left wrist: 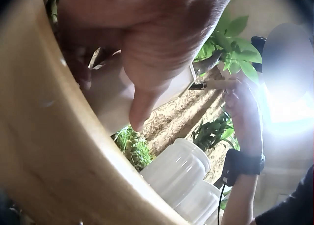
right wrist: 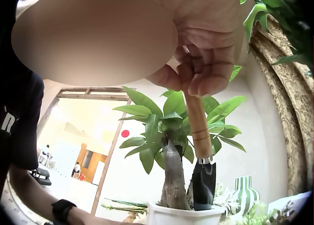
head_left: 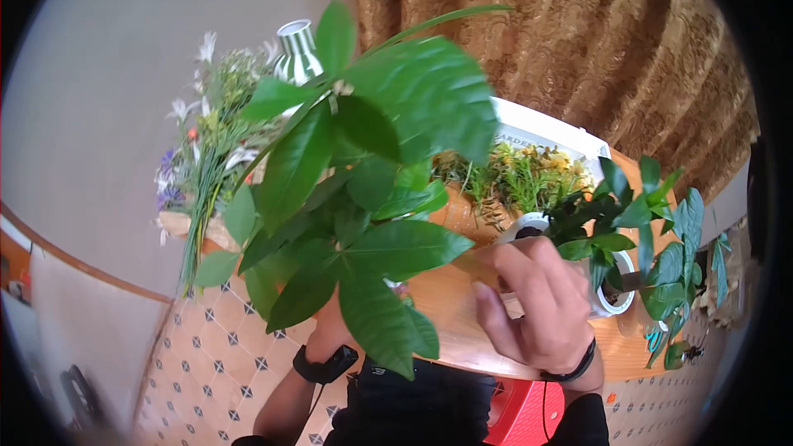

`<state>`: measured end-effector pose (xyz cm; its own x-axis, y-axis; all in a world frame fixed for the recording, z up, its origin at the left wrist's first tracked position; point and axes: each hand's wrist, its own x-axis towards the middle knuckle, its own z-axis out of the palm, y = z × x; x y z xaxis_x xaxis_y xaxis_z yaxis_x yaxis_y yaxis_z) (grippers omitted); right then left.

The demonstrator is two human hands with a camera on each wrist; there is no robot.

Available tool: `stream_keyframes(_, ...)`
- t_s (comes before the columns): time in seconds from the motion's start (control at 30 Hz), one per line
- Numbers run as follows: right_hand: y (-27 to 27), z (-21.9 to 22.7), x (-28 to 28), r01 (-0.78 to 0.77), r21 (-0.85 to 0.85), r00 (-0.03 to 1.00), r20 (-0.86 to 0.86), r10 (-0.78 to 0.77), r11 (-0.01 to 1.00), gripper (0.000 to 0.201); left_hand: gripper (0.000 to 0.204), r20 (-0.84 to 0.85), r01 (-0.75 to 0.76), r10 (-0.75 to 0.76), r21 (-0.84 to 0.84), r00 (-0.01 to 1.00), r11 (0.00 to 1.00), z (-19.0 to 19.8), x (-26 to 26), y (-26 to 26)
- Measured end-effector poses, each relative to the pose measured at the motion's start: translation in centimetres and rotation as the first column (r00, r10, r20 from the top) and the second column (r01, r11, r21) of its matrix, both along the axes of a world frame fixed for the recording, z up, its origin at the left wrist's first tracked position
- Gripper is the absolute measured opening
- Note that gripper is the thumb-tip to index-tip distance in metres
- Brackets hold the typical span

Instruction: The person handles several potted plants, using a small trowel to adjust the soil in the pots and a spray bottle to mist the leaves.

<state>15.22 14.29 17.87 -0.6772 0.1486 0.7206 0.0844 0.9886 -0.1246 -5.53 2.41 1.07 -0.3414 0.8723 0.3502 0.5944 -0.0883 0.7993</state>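
A leafy potted plant [head_left: 339,252] with a thick grey trunk [right wrist: 174,181] stands in a white pot [right wrist: 181,217] in front of the person. The left hand [left wrist: 152,53] holds the side of this pot, its thumb lying along the wall; in the head view leaves cover most of it. In the right wrist view, the right hand [right wrist: 206,63] grips the wooden handle of a small trowel [right wrist: 198,126]. The black blade points down beside the trunk, its tip at the pot's rim. From above, the right hand appears just right of the plant.
Cut flowers [head_left: 202,157] lie at the left, near a green-striped vase [head_left: 296,49]. Behind is a white box [head_left: 553,125] by yellow-green foliage [head_left: 529,177]. Right of the hands are a white container [head_left: 624,268], leafy stems [head_left: 669,272] and teal scissors [head_left: 655,337]. A red stool [head_left: 529,413] is below the wooden table [head_left: 446,314].
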Motion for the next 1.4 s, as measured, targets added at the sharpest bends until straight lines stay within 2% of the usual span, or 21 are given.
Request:
stream_keyframes(0.03, -0.1, -0.1, 0.0, 0.019, 0.002, 1.000, 0.020, -0.019, 1.000, 0.034, 0.031, 0.191, 0.141, -0.139, 0.000, 0.972, 0.990, -0.3, -0.4, -0.1)
stream_keyframes(0.13, -0.4, -0.3, -0.3, 0.015, 0.028, 1.000, 0.019, -0.016, 1.000, 0.037, 0.031, 0.185, 0.040, -0.015, -0.132, 0.983, 0.990, -0.1, -0.1, -1.7)
stream_keyframes(0.2, -0.6, -0.8, -0.4, 0.020, 0.018, 1.000, -0.023, -0.020, 1.000, 0.039, 0.031, 0.283, 0.027, 0.016, -0.147, 0.959, 0.989, -3.8, -0.6, -1.7)
stream_keyframes(0.23, -0.7, -0.9, -0.5, 0.002, 0.016, 1.000, -0.009, -0.002, 1.000, 0.039, 0.032, 0.365, 0.031, 0.028, -0.155, 0.931, 0.987, -5.7, -0.7, -1.7)
stream_keyframes(0.27, -0.8, -1.1, -0.6, 0.023, 0.043, 0.999, -0.030, -0.022, 0.999, 0.039, 0.032, 0.585, 0.041, 0.005, -0.065, 0.811, 0.997, -6.5, -0.3, -1.6)
stream_keyframes(0.3, -1.0, -1.2, -0.6, 0.045, 0.069, 0.998, -0.052, -0.041, 0.997, 0.039, 0.032, 0.596, 0.024, 0.021, -0.068, 0.803, 0.997, -7.1, -0.3, -1.9)
stream_keyframes(0.33, -1.3, -1.1, -0.6, 0.049, 0.041, 0.998, -0.031, -0.048, 0.998, 0.040, 0.039, 0.365, -0.002, 0.005, -0.011, 0.931, 1.000, -6.8, -0.6, -1.9)
stream_keyframes(0.37, -1.4, -1.2, -0.7, 0.036, 0.042, 0.999, -0.026, -0.035, 0.998, 0.040, 0.047, 0.103, -0.010, 0.005, 0.047, 0.995, 0.999, -6.3, -1.0, -1.8)
stream_keyframes(0.4, -1.4, -1.3, -0.8, 0.046, 0.053, 0.999, -0.025, -0.045, 0.998, 0.041, 0.049, -0.030, -0.088, 0.087, -0.037, 0.996, 0.995, -5.6, -0.8, -2.0)
stream_keyframes(0.53, -1.7, -1.3, -1.1, 0.062, 0.075, 0.998, -0.024, -0.060, 0.995, 0.042, 0.045, -0.093, -0.117, 0.116, -0.015, 0.989, 0.993, -6.4, -0.8, -2.0)
stream_keyframes(0.63, -1.9, -1.3, -1.2, 0.077, 0.070, 0.997, 0.003, -0.078, 0.995, 0.043, 0.041, 0.029, -0.037, 0.036, 0.044, 0.999, 0.998, -6.1, -0.5, -1.6)
stream_keyframes(0.7, -2.0, -1.4, -1.3, 0.082, 0.063, 0.996, 0.018, -0.083, 0.995, 0.044, 0.037, 0.495, 0.061, -0.065, 0.024, 0.867, 0.998, -4.5, 0.1, -1.4)
stream_keyframes(0.83, -2.0, -1.5, -1.3, 0.082, 0.099, 0.997, -0.011, -0.082, 0.992, 0.043, 0.033, 0.437, 0.044, -0.100, 0.136, 0.894, 0.990, -3.3, 0.3, -1.9)
stream_keyframes(0.9, -1.9, -1.5, -1.1, 0.090, 0.088, 0.996, -0.028, -0.088, 0.992, 0.039, 0.032, 0.200, 0.041, -0.055, 0.072, 0.978, 0.997, -3.1, 0.0, -1.8)
stream_keyframes(0.93, -1.8, -1.5, -0.9, 0.103, 0.090, 0.994, -0.032, -0.101, 0.991, 0.039, 0.032, 0.196, 0.054, -0.068, 0.074, 0.978, 0.996, -4.9, -0.1, -1.8)
stream_keyframes(0.97, -1.7, -1.4, -0.8, 0.079, 0.068, 0.996, -0.037, -0.077, 0.995, 0.038, 0.035, 0.470, 0.057, -0.077, 0.056, 0.879, 0.997, -8.2, -0.2, -1.7)
stream_keyframes(1.0, -1.6, -1.3, -0.7, 0.057, 0.047, 0.998, -0.041, -0.055, 0.997, 0.037, 0.038, 0.705, 0.068, -0.073, 0.035, 0.706, 0.997, -10.1, -0.2, -1.6)
stream_keyframes(1.1, -0.6, -0.8, -0.3, 0.037, 0.079, 0.998, -0.059, -0.032, 0.996, 0.034, 0.038, 0.707, 0.126, -0.119, 0.042, 0.697, 0.991, -11.5, -0.5, -5.0)
stream_keyframes(1.13, -0.5, -0.6, -0.3, 0.026, 0.067, 0.998, -0.055, -0.023, 0.997, 0.033, 0.038, 0.709, 0.145, -0.132, 0.042, 0.693, 0.989, -10.8, -0.8, -2.9)
stream_keyframes(1.2, -0.2, -0.4, -0.3, 0.013, 0.051, 0.998, -0.058, -0.010, 0.999, 0.033, 0.038, 0.713, 0.184, -0.156, 0.038, 0.683, 0.982, -12.9, -0.8, -8.0)
stream_keyframes(1.4, 0.7, 0.4, -0.2, 0.023, 0.024, 0.997, -0.075, -0.021, 0.999, 0.038, 0.038, 0.728, 0.275, -0.201, 0.018, 0.655, 0.961, -13.5, -1.6, -8.5)
